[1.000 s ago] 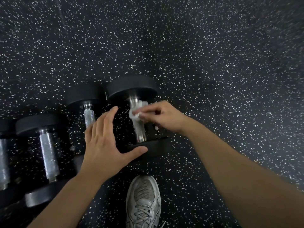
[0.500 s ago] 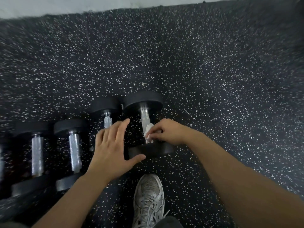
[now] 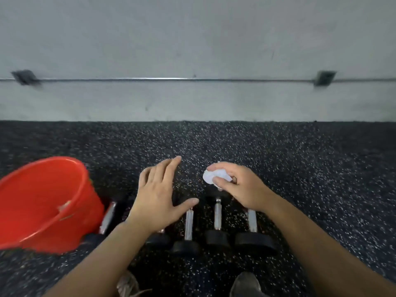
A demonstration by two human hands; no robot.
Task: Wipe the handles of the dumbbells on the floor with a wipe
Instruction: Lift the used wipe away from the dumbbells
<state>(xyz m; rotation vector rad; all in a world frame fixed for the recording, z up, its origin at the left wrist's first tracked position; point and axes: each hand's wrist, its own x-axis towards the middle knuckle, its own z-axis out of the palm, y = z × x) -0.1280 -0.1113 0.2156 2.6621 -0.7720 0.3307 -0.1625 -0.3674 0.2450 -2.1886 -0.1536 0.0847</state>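
**Wipe lifted clear of the dumbbell row**

Wipe [image 3: 215, 176] sits bunched in your right hand [image 3: 237, 185], pinched between thumb and fingers and held in the air above the far ends of the dumbbells [image 3: 217, 224]. It touches no handle. Your left hand [image 3: 159, 195] hovers flat with fingers spread wide and straight, holding nothing, over the left part of the row.

Judging progress from this view alone is hard. Neither hand is on a handle, and the wipe is raised, so you look to be between strokes or finished with a dumbbell. Nothing on the metal shows which handles are clean; they all gleam alike. Treat every handle as possibly left to do unless you know otherwise.

Dumbbells lie on the speckled floor [image 3: 300, 168] side by side, close together. Each long axis runs away from you toward the wall [image 3: 192, 50], one black head near your shoes [image 3: 246, 284] and the other at the far end. The handles [image 3: 188, 224] are the bright bars between the heads, roughly parallel. One at the left leans a little off that line and is partly hidden behind the red bucket [image 3: 47, 202]; your left forearm covers another. So your wiping strokes should run lengthwise, near to far.
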